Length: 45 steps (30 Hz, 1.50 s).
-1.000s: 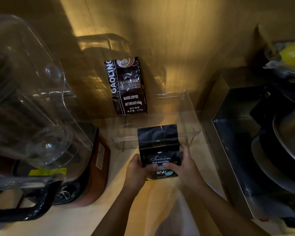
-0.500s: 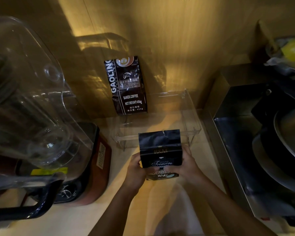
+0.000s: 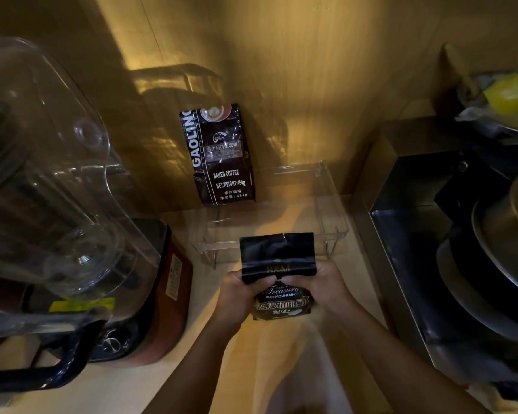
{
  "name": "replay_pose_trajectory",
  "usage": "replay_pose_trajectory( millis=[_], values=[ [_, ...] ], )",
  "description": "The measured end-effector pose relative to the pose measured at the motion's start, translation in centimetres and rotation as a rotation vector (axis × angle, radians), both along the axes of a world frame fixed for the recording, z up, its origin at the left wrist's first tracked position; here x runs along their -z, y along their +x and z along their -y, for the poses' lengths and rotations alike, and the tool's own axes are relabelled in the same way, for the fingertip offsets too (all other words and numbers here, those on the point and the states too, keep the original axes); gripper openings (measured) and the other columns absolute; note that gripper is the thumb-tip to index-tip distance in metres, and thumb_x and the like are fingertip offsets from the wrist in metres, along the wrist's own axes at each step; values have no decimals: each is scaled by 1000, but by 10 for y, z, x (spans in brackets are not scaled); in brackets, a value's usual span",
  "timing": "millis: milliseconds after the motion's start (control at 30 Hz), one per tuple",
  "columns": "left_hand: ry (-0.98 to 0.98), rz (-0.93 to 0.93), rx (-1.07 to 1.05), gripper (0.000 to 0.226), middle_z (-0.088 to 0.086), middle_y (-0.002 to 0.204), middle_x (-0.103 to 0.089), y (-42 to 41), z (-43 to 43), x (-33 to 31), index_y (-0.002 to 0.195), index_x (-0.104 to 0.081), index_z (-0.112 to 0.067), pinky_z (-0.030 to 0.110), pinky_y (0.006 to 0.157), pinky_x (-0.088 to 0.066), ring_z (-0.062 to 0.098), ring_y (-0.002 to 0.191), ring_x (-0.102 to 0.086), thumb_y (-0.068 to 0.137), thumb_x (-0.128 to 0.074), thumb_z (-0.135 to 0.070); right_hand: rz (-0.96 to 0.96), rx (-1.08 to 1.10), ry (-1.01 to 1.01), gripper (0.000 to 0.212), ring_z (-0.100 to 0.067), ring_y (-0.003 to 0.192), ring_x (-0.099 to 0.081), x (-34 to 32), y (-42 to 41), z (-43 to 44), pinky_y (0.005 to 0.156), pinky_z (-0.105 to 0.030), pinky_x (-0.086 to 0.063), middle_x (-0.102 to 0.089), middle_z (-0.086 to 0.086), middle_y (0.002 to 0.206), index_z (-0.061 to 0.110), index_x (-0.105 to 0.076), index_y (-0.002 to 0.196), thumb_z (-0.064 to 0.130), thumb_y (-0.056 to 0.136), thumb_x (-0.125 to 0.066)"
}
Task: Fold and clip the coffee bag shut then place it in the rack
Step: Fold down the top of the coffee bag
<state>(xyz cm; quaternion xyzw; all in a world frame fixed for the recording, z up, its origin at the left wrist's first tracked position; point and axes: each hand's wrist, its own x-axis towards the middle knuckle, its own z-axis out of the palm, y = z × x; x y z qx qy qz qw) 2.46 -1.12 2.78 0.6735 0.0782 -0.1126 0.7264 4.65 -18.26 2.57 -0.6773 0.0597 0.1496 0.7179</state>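
A black coffee bag (image 3: 278, 258) marked "Treasure Blue Mountain" stands on the pale counter just in front of the clear rack (image 3: 332, 216). Its flat top section is creased across the middle and leans toward me. My left hand (image 3: 237, 294) grips the bag's left side at the crease. My right hand (image 3: 326, 285) grips the right side at the same height. Both thumbs press on the front. A second dark bag marked "GAOLING" (image 3: 222, 156) stands in the rack's back left against the wall. No clip is in view.
A large blender with a clear jar (image 3: 51, 180) and red base (image 3: 162, 294) fills the left side. A steel box with stacked pans (image 3: 491, 264) is at the right. A bowl holding something yellow (image 3: 509, 91) sits at the far right.
The bag's top has been bent forward along a crease, and both hands slid up its sides to that fold. The bag sits slightly lower and closer to me.
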Motion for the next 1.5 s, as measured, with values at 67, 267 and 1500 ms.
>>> replay_pose_trajectory(
  millis=[67, 267, 1500],
  values=[
    [-48, -17, 1, 24, 5, 90, -75, 0, -1, -3, 91, -70, -15, 27, 67, -56, 25, 88, -69, 69, -69, -23, -20, -7, 56, 21, -10, 62, -70, -6, 1, 2, 48, -16, -52, -74, 10, 64, 20, -69, 73, 1, 66, -75],
    [-173, -112, -102, 25, 17, 96, -72, 4, 4, -15, 96, -67, -6, 29, 63, -57, 32, 88, -68, 77, -65, -21, -99, -36, 211, 23, -21, 69, -71, -11, 0, 2, 50, -21, -54, -76, -3, 73, 7, -68, 86, 5, 63, -74],
    [-99, -54, 17, 21, 3, 84, -75, 1, -7, 13, 87, -70, -15, 24, 63, -56, 20, 80, -70, 66, -73, -11, -20, 78, 192, 8, -17, 57, -70, 4, -8, -3, 45, -19, -52, -74, -1, 62, 9, -69, 74, 3, 77, -65]
  ],
)
